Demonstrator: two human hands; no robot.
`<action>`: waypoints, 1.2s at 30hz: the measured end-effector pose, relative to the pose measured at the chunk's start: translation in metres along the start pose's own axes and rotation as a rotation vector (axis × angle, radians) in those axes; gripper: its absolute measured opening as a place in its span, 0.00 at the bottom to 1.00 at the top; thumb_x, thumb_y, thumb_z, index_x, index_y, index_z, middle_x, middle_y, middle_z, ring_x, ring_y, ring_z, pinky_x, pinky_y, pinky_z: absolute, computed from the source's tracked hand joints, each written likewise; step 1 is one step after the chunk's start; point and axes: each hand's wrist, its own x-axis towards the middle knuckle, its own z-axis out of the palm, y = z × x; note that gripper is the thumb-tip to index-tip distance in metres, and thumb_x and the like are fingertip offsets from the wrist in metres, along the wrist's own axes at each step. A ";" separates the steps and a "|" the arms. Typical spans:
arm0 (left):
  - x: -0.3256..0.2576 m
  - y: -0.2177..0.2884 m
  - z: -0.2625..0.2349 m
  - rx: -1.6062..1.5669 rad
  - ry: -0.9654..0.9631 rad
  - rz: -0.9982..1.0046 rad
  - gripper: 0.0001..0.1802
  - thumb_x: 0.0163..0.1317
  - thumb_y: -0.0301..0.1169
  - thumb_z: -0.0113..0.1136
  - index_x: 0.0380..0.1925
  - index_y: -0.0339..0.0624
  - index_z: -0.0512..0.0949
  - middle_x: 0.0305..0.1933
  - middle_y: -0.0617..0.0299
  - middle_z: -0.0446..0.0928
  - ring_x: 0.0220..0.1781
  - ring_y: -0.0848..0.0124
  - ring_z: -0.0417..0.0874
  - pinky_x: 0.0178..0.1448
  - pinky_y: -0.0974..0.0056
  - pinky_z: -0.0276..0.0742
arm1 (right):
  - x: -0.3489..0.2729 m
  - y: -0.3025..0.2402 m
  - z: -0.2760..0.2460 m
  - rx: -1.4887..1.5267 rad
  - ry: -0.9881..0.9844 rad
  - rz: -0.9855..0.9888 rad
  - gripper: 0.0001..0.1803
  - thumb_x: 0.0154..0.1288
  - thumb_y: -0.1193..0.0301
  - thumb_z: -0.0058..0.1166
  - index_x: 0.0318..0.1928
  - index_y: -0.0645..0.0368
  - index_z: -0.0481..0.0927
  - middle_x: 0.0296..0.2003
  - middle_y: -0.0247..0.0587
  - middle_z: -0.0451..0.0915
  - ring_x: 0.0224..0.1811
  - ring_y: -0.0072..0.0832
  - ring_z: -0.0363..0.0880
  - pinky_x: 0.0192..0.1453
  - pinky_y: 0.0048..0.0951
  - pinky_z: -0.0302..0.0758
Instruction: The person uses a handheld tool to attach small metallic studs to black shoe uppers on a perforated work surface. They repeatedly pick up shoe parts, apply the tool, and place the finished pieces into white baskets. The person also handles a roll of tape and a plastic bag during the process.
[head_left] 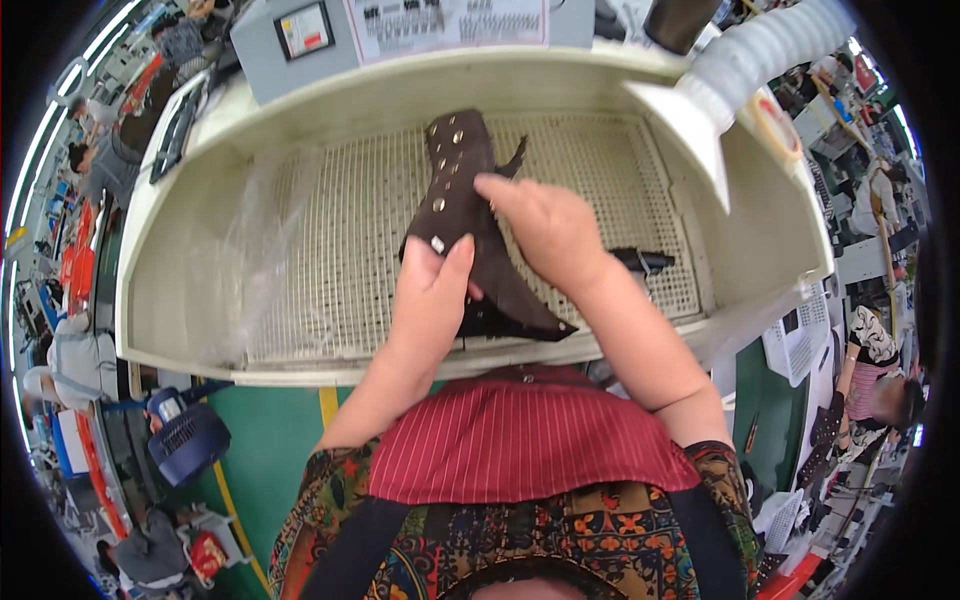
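Note:
A dark brown, leather-like studded piece [450, 165], shaped somewhat like a boot upper, lies over the perforated grid inside a cream tub. Round metal studs run along its length, and its wide lower end flares toward me. My left hand [430, 295] grips its left edge, thumb on top and the other fingers partly hidden. Beside that thumb shows a small bright white spot [437, 243]. With curled fingers, my right hand [550, 230] holds the piece's right edge, one digit's tip pressed against it. A dark frayed-looking strip [515, 158] sticks out behind the piece.
The cream tub's wall [180, 290] surrounds the grid [330, 220]. Clear plastic film [250, 260] hangs at the left. A black object [645, 261] lies right of my right wrist. A ribbed hose with a white nozzle [710, 110] reaches in at upper right. A blue fan [188, 435] stands lower left.

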 end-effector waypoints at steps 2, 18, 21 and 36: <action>0.005 -0.009 -0.005 -0.146 0.008 0.058 0.16 0.68 0.29 0.48 0.53 0.37 0.64 0.45 0.62 0.72 0.41 0.77 0.74 0.42 0.70 0.72 | 0.000 -0.006 -0.001 0.144 -0.007 0.201 0.22 0.56 0.69 0.55 0.53 0.53 0.71 0.32 0.38 0.76 0.33 0.37 0.78 0.34 0.34 0.75; 0.008 -0.012 -0.064 0.250 -0.274 -0.293 0.19 0.65 0.33 0.54 0.51 0.34 0.68 0.45 0.53 0.77 0.48 0.63 0.78 0.58 0.60 0.69 | -0.024 -0.019 -0.027 0.334 -0.148 0.499 0.12 0.62 0.78 0.49 0.46 0.60 0.77 0.38 0.47 0.80 0.40 0.39 0.80 0.44 0.31 0.74; 0.000 -0.034 -0.072 0.709 -0.085 0.135 0.34 0.50 0.36 0.69 0.56 0.38 0.66 0.53 0.51 0.72 0.57 0.61 0.72 0.62 0.58 0.65 | -0.020 -0.021 -0.032 0.247 -0.236 0.344 0.14 0.58 0.82 0.48 0.45 0.59 0.78 0.39 0.45 0.80 0.42 0.38 0.80 0.46 0.30 0.74; 0.007 -0.052 -0.033 0.778 -0.341 0.624 0.64 0.32 0.44 0.75 0.69 0.50 0.46 0.71 0.41 0.42 0.73 0.45 0.46 0.68 0.32 0.38 | -0.032 -0.050 -0.056 0.487 0.108 0.550 0.13 0.63 0.83 0.43 0.47 0.70 0.75 0.45 0.46 0.78 0.47 0.29 0.77 0.54 0.27 0.71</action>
